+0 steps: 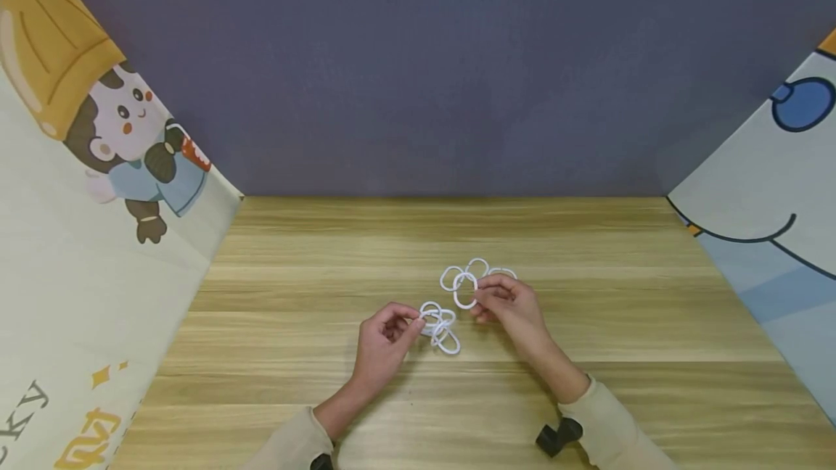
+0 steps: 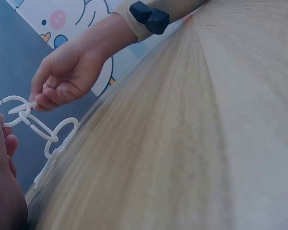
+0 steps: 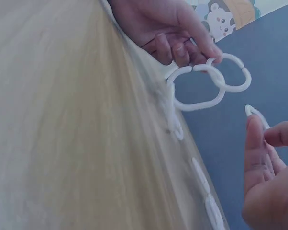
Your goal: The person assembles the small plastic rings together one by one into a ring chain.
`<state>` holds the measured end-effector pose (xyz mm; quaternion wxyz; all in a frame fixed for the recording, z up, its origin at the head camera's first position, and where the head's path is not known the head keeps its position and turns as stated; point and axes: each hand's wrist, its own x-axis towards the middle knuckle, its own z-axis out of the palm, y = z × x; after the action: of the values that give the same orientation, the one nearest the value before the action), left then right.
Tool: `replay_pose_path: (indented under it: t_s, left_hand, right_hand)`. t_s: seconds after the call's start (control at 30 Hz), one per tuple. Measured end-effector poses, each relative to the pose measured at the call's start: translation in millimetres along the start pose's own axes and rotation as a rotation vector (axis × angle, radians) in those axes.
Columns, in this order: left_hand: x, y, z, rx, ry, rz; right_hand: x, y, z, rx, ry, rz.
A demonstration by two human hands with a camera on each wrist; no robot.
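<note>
My left hand (image 1: 382, 347) pinches a white plastic ring link between thumb and forefinger. Other white links hang interlocked from it as a short chain (image 1: 449, 351); in the right wrist view two linked rings (image 3: 196, 106) show small gaps in their rims. My right hand (image 1: 519, 314) pinches a single white ring link (image 1: 455, 294), held up a little beyond the chain and apart from it in the head view. Behind this ring, several loose white links (image 1: 441, 281) lie on the table, one partly hidden by my right hand.
The wood-grain table (image 1: 313, 252) reaches back to a dark blue-grey panel (image 1: 418, 78). Printed cartoon panels (image 1: 78, 260) stand at left and right. A black device (image 1: 558, 436) is strapped at my right wrist.
</note>
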<state>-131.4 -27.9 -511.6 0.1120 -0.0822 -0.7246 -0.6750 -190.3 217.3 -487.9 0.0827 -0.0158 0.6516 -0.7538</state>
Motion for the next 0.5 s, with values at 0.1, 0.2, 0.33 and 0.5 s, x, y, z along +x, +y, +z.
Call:
replay_pose_path:
  t_s: [0.1,0.2,0.33,0.5]
  left_hand:
    - [0.8,0.4,0.1,-0.003,0.002,0.0]
    - [1.5,0.8,0.1,-0.006,0.005,0.0]
    - [2.4,2.0,0.2,-0.008,0.007,0.001]
    - [3.8,1.9,0.2,-0.007,0.011,0.004]
  right_hand:
    - [-1.4,-3.5,0.1,0.017,-0.048,-0.036]
    - [-2.9,-6.9,0.2,0.015,-0.108,-0.088]
    - [-4.2,-10.7,0.2,0.009,-0.185,-0.151]
    - [-5.4,-15.4,1.8,0.014,-0.238,-0.169]
